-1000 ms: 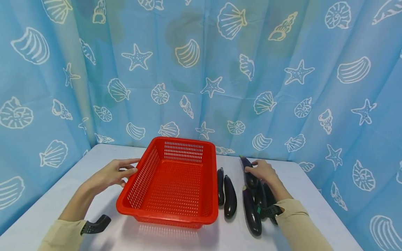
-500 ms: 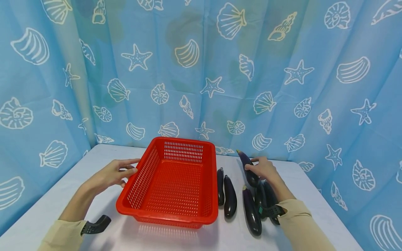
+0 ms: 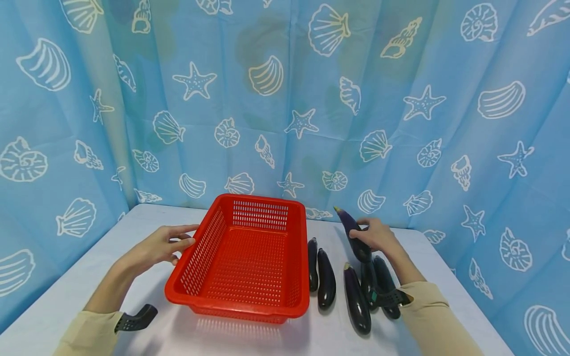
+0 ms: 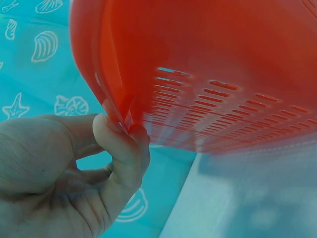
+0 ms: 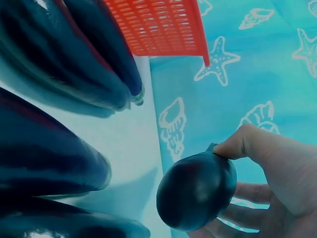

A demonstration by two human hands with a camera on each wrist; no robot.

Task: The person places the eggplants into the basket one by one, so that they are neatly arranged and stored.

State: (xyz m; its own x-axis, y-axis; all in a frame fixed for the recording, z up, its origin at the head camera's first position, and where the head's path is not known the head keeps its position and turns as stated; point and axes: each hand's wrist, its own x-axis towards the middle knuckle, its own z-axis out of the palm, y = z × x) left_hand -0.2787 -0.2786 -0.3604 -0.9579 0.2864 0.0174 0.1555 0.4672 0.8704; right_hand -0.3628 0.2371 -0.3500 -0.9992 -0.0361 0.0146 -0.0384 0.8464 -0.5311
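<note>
My left hand (image 3: 156, 249) is at the left side of a red plastic basket (image 3: 251, 269). In the left wrist view its thumb and finger pinch the basket's rim (image 4: 106, 74). A dark purple eggplant (image 3: 346, 220) is in my right hand (image 3: 378, 235), gripped around the middle, its greenish-yellow tip pointing up and to the far left. In the right wrist view the held eggplant (image 5: 198, 191) shows its rounded end, with the thumb on top and fingers beneath. Below that hand lie more eggplants, one (image 3: 357, 301) nearest the front and another (image 3: 386, 282) to the right.
Two eggplants, one slim (image 3: 313, 264) and one thicker (image 3: 327, 279), lie close along the basket's right side. A white cloth covers the table (image 3: 147, 227). Behind it hangs a blue curtain (image 3: 249, 123) with white shell prints, also along both sides.
My right hand has lifted the eggplant off the others, its tip rising toward the far left. More of the eggplants underneath now shows. My left hand and the basket have not moved.
</note>
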